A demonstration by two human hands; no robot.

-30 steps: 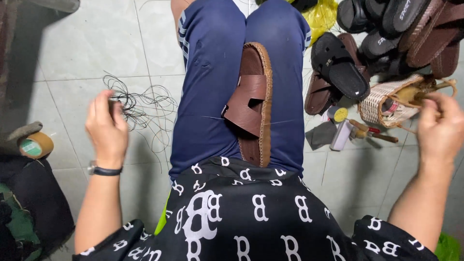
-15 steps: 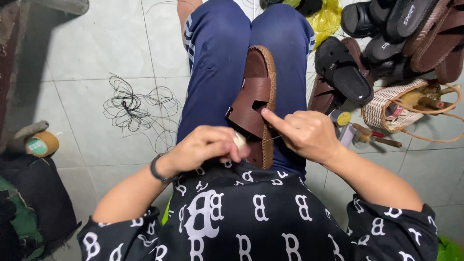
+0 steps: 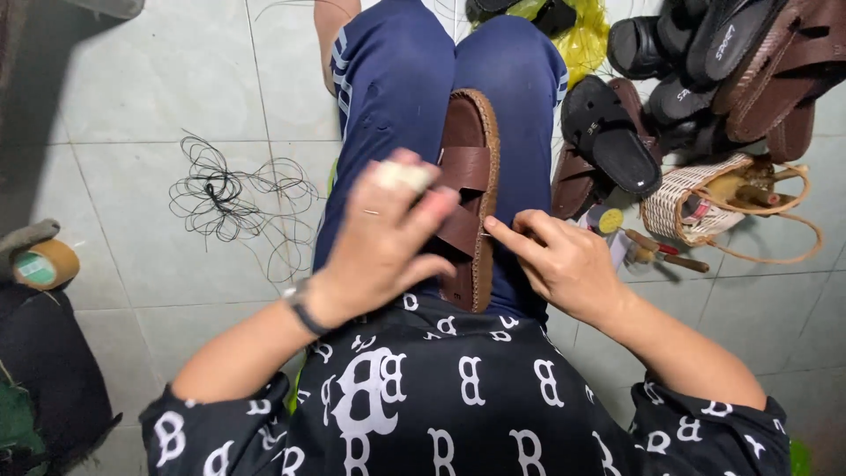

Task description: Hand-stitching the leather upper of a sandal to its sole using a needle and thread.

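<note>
Now, from the head view: both hands drawn in from wide apart onto the brown sandal (image 3: 471,189) lying across the lap. Left hand (image 3: 388,238) curled over its strap; right hand (image 3: 564,260) pinching at the stitched edge. Tangled thread (image 3: 225,194) left on the tiles; stitching apparently resumed.

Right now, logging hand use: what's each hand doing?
Left hand: fingers curled over the brown sandal, grip unclear.
Right hand: fingers pinched at its edge.

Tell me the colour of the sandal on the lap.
Brown: the sandal has brown straps and a tan stitched edge, seen best in the head view.
</note>
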